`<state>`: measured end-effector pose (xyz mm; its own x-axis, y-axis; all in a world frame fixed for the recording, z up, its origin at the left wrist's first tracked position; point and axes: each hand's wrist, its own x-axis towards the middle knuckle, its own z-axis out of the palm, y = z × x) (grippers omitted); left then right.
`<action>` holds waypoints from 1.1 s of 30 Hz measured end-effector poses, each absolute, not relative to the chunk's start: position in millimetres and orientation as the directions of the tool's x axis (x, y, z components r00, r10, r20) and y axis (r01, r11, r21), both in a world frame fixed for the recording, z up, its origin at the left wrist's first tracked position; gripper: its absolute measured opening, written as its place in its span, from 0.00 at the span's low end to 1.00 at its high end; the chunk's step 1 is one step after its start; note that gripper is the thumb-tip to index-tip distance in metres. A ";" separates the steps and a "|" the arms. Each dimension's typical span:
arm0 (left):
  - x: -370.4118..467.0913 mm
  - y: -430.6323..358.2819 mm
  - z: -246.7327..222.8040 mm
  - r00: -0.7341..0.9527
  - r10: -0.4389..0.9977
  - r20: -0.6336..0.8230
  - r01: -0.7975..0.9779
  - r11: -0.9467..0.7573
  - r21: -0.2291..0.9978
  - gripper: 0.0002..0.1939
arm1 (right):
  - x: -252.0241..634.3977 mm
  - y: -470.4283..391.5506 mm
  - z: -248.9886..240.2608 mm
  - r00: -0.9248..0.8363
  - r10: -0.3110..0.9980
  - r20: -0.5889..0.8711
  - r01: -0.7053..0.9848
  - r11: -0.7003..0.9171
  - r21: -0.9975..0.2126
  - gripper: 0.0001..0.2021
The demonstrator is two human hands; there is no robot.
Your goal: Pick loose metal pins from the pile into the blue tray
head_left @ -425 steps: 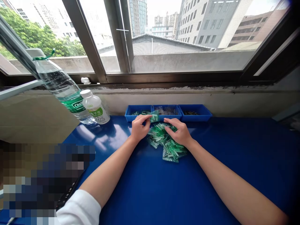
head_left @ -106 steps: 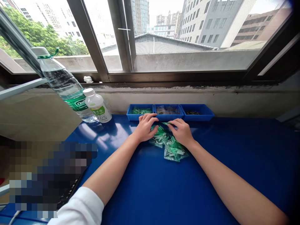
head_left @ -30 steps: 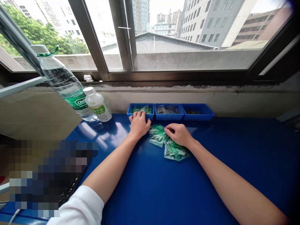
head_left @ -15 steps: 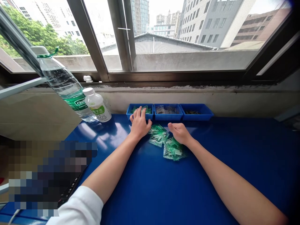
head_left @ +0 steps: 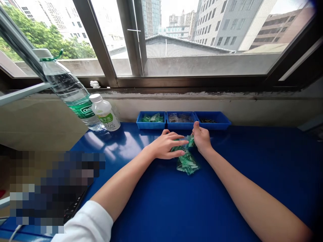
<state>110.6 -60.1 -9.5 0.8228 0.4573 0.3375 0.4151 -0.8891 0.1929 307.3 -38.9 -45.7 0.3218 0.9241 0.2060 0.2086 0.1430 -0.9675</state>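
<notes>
Small clear bags with green contents [head_left: 187, 163] lie in a pile on the blue table [head_left: 176, 201]. My left hand [head_left: 168, 144] is spread palm down over the left part of the pile, its fingers apart, hiding some bags. To its right, my right hand [head_left: 202, 138] is closed with the thumb up, gripping a green bag [head_left: 191, 141] at its left side. Behind the hands stand three joined blue bins: the left bin [head_left: 151, 126] holds green bags, the middle bin [head_left: 180, 125] clear bags, the right bin [head_left: 217, 125] small dark pieces.
A large water bottle [head_left: 68, 87] and a small white bottle [head_left: 105, 112] stand at the table's back left corner. A blurred-out object [head_left: 60, 185] lies at the left edge. The wall and window frame [head_left: 189, 81] rise behind the bins.
My left hand has moved from the left bin down and right onto the pile. My right hand has shifted slightly right and now shows a green bag in its grip.
</notes>
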 end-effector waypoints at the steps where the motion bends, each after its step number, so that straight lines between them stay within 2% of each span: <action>1: 110.6 -60.0 -9.8 0.826 0.453 0.336 0.414 -0.891 0.186 0.25 | 306.3 -39.7 -45.3 0.328 0.919 0.218 0.211 0.154 -0.965 0.31; 5: 111.4 -60.4 -10.5 0.843 0.425 0.329 0.398 -0.905 0.149 0.27 | 302.4 -42.6 -42.7 0.333 0.909 0.250 0.211 0.187 -0.960 0.31; 12: 110.5 -59.8 -10.9 0.832 0.422 0.361 0.420 -0.903 0.089 0.26 | 301.2 -45.2 -39.7 0.262 0.917 0.299 0.116 0.278 -0.954 0.29; 18: 108.4 -55.5 -16.8 0.758 0.418 0.501 0.485 -0.874 -0.004 0.21 | 302.5 -43.2 -43.5 0.189 0.944 0.270 0.087 0.257 -0.962 0.26; 21: 104.7 -52.4 -20.5 0.680 0.417 0.603 0.536 -0.844 -0.020 0.18 | 302.6 -44.9 -44.1 0.135 0.949 0.283 0.167 0.260 -0.951 0.25; 24: 99.4 -48.0 -23.8 0.565 0.393 0.726 0.588 -0.808 -0.021 0.13 | 301.0 -50.3 -41.5 0.007 0.944 0.330 0.389 0.301 -0.871 0.23; 27: 94.8 -43.3 -26.1 0.450 0.375 0.810 0.665 -0.747 -0.024 0.10 | 297.7 -56.7 -37.6 -0.223 0.904 0.364 0.581 0.423 -0.695 0.21; 30: 92.1 -39.4 -27.9 0.341 0.379 0.860 0.745 -0.667 -0.001 0.11 | 295.6 -60.7 -35.1 -0.420 0.833 0.361 0.635 0.554 -0.538 0.22; 33: 90.5 -37.0 -29.9 0.221 0.418 0.881 0.842 -0.537 0.044 0.18 | 295.9 -62.3 -34.0 -0.491 0.804 0.336 0.646 0.594 -0.479 0.23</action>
